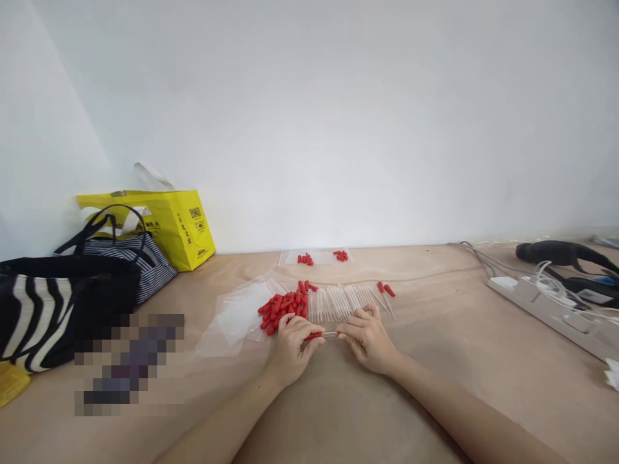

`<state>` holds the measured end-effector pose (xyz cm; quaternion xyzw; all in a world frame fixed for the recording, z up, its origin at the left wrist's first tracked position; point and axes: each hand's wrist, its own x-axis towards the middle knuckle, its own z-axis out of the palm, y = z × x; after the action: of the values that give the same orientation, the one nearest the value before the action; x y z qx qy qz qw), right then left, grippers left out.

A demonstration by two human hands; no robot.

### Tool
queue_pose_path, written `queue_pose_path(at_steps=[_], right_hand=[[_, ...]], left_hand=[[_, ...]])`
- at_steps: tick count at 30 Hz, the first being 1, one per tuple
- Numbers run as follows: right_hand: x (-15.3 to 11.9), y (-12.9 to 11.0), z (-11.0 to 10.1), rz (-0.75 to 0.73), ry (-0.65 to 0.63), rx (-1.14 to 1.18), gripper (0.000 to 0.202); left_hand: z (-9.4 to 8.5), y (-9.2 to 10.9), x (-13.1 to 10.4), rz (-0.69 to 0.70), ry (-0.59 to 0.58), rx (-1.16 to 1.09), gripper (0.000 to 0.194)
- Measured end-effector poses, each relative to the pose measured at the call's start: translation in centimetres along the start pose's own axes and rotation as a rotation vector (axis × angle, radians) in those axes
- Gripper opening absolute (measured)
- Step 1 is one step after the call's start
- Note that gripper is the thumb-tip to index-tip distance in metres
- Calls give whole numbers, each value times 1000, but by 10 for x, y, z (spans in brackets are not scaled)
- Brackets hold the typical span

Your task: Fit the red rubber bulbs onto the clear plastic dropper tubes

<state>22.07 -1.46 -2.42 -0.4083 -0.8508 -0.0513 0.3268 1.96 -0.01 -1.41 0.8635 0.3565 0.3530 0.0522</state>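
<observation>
Between the finger and thumb of my left hand (293,347) is a red rubber dropper bulb (314,336). My right hand (368,340) pinches a thin clear dropper tube (330,334), whose left end meets the bulb's mouth. How far the tube sits inside cannot be made out. Just beyond my left hand lies a heap of red bulbs (278,310). A row of clear tubes (338,301) lies side by side past both hands. Two loose red bulbs (387,289) rest to its right, near a slanting tube (388,307).
Flat clear plastic bags (229,322) spread left of the heap. Against the wall lie bags (316,258) with red bulbs on or in them. A yellow bag (193,225) and a black striped bag (62,309) stand left. A power strip (546,309) with cables sits right.
</observation>
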Motion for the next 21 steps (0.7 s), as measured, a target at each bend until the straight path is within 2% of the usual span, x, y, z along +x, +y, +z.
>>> queue_pose_path(at_steps=[9, 18, 21], right_hand=[[-3, 3, -1, 20, 47, 62, 25], [-3, 5, -3, 9, 24, -54, 21], [-2, 16, -4, 115, 58, -108, 22]], left_hand=[[-6, -3, 0, -38, 1, -32, 19], [-4, -3, 1, -109, -58, -53, 18], [-4, -6, 0, -146, -7, -16, 30]])
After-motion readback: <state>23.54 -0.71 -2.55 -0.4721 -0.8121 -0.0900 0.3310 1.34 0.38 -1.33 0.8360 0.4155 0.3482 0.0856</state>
